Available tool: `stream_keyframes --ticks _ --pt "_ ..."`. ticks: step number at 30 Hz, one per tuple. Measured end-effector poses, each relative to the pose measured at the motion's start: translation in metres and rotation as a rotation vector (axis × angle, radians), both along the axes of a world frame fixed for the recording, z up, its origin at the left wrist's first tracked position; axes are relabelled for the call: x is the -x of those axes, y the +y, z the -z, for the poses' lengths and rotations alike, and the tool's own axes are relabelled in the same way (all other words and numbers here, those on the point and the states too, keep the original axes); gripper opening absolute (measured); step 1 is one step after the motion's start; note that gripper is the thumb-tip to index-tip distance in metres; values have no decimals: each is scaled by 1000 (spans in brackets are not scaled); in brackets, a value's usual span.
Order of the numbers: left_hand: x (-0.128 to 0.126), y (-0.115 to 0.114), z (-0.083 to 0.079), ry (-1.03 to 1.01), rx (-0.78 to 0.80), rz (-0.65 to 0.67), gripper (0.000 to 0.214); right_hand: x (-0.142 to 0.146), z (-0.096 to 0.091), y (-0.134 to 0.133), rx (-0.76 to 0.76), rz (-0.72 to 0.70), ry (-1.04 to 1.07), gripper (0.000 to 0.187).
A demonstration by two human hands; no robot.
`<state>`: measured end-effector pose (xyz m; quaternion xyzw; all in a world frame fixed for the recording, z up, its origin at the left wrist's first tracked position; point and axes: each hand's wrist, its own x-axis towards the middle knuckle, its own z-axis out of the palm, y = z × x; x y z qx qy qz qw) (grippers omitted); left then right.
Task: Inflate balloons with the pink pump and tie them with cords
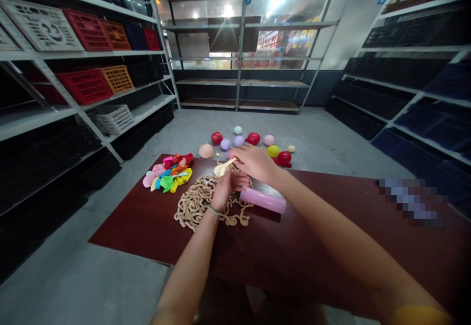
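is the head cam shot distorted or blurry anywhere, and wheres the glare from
Head view: glare and a starburst come from lights behind the glass front; the shelving bends toward the frame edges; a pixelated patch hides part of the dark red table; the left hand and right hand look fairly sharp.

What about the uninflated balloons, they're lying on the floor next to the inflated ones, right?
No, the uninflated balloons lie on the dark red table, not on the floor, as the head camera shows. The inflated balloons are on the floor, just past the table's far edge.
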<state>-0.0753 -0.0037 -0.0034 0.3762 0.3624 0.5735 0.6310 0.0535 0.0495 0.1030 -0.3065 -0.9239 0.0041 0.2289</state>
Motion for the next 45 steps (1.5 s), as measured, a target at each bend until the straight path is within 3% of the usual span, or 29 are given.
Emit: stream_keyframes --ticks 5,9,13,18,22,29,33,39,45 --pt "-1 3 -3 -263 -50 -180 51 2 29 -19 -87 -23 -49 14" --pt "2 0 -5 -243 -72 -254 32 -9 52 -29 -58 -22 25 20" --pt "7 2 -4 -273 -72 -300 27 -41 69 -34 17 100 79 25" --pt "11 9 0 -215 -48 -374 25 -80 107 -46 111 143 -121 42" --pt "17 15 4 -60 -36 -503 30 -85 131 -57 115 159 -164 49" --pt "34 25 18 88 -67 -595 25 -103 133 -56 42 237 -223 48" --pt "35 27 24 -17 -60 -656 25 -131 129 -48 4 319 -148 55" --pt "27 23 20 -243 1 -446 27 -128 131 -52 -32 212 -106 59" --pt "29 21 20 -277 -5 -411 28 -116 134 -61 -47 268 -105 56"
